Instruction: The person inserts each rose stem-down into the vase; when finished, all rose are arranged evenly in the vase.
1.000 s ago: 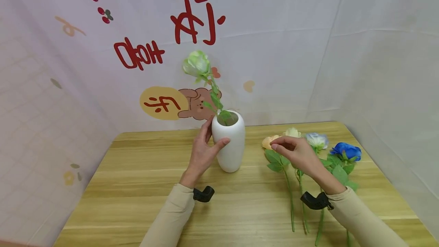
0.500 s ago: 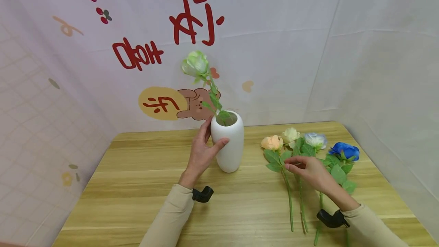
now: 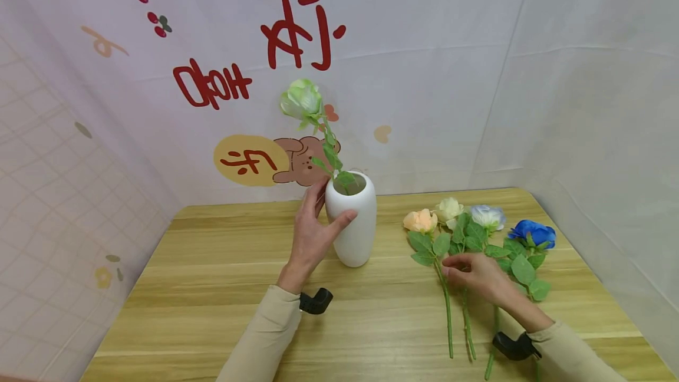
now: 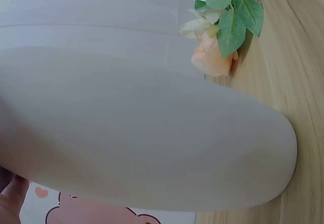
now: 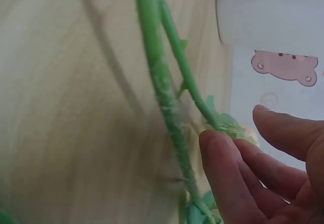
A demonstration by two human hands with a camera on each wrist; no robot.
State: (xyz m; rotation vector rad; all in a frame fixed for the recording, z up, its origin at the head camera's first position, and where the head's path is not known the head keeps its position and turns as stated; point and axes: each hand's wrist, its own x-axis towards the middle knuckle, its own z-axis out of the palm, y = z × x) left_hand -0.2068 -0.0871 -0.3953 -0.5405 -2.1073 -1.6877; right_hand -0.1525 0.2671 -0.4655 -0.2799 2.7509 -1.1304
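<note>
My left hand [image 3: 313, 234] holds the white vase [image 3: 356, 229], thumb on the near side and fingers round its left and back. A pale green rose [image 3: 301, 100] stands in the vase, leaning left. The vase wall [image 4: 152, 128] fills most of the left wrist view. My right hand [image 3: 480, 273] is beside the stem of the peach rose [image 3: 421, 221], which lies on the table. In the right wrist view, thumb and fingers [image 5: 223, 168] are apart, with a green stem [image 5: 190, 80] just beyond the fingertips; whether they touch it I cannot tell.
A cream rose [image 3: 450, 209], a pale lilac rose [image 3: 487, 217] and a blue rose [image 3: 533, 234] lie to the right of the peach one, stems toward me. The wooden table [image 3: 228, 287] meets a printed white cloth [image 3: 424, 75] at the back.
My right hand has moved from over the peach rose's bloom down toward me, to beside its stem. The left hand stays on the vase.
</note>
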